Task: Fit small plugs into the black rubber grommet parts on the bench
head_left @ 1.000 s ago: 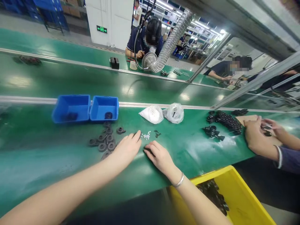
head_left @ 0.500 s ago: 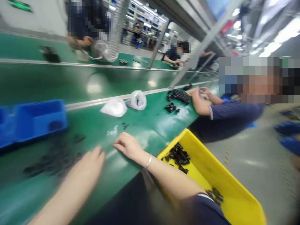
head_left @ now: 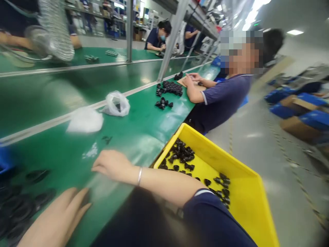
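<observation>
Right hand: The right hand (head_left: 113, 164) lay knuckles-up on the glossy green work surface (head_left: 144, 127), fingers curled under. Whether they pinched anything could not be told. A thin silver bangle (head_left: 139, 175) sat at the wrist.
Left hand: The left hand (head_left: 60, 214), blurred, lay flat on the surface nearer the body. Its fingers were straight and pressed together, with nothing seen in them.
White pieces: A loose scatter of tiny white pieces (head_left: 90, 152) lay just beyond the right hand's fingertips. A few tiny black bits (head_left: 106, 139) lay a little farther out.
Black parts: Round black moulded parts (head_left: 23, 202) lay in a blurred cluster just to the left of the left hand.
Bags: A white-filled plastic bag (head_left: 86, 120) and a crumpled clear plastic bag (head_left: 117, 104) lay well beyond the right hand.
Bin: A yellow plastic bin (head_left: 246, 199) sat just right of the right forearm, below the surface's edge. It held small black fittings (head_left: 182, 154).
Co-worker: A person in a dark blue shirt (head_left: 221, 99) worked farther to the right, well apart.
Risk: The white pieces looked light and unconfined on a slick surface, so a sweep of the curled fingers or the forearm could likely scatter them or mix them with the black bits. Pieces pushed over the near edge could drop into the bin among the fittings.
</observation>
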Available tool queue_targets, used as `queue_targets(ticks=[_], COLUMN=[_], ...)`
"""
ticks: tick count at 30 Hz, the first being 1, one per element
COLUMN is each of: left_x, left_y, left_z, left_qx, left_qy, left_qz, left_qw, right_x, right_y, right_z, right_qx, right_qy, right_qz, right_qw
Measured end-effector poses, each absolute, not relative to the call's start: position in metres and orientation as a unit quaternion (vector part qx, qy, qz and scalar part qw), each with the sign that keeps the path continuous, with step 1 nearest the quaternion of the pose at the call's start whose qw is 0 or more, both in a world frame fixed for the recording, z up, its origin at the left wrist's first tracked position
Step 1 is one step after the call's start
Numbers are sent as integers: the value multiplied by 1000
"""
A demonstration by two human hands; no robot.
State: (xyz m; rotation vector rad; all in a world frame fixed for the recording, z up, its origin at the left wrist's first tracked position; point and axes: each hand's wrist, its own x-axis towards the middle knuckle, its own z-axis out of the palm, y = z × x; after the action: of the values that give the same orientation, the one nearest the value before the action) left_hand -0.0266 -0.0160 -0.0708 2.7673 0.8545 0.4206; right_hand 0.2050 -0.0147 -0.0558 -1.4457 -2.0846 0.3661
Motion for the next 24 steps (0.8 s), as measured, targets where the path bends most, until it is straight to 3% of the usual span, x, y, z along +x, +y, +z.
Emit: queue_targets(ticks=[3,5,7,14,21,24], left_x=[-14,-5,-1,-8,-16,-16], left_y=[-21,-23,-26,-32,-26,-25], left_z=[-52,-39,-28,-18,-31,-27], left_qx=[951,940,909,617,517,476], left_qy=[294,322,366,427,346,342], left_qz=[79,81,108,209,276,290], left_qw=[52,84,168,627,733,757], right_x=[204,204,204,197,195,188], right_y=[-17,-17,-16,-17,-8,-15], right_z=[-52,-51,-51,-46,-36,-26], right_qx=[-553,-549,-548,-575,-580,-570], right_qy=[-759,-753,-747,-731,-723,-715], right_qz=[148,164,178,189,238,248], right_qw=[309,324,330,315,290,320])
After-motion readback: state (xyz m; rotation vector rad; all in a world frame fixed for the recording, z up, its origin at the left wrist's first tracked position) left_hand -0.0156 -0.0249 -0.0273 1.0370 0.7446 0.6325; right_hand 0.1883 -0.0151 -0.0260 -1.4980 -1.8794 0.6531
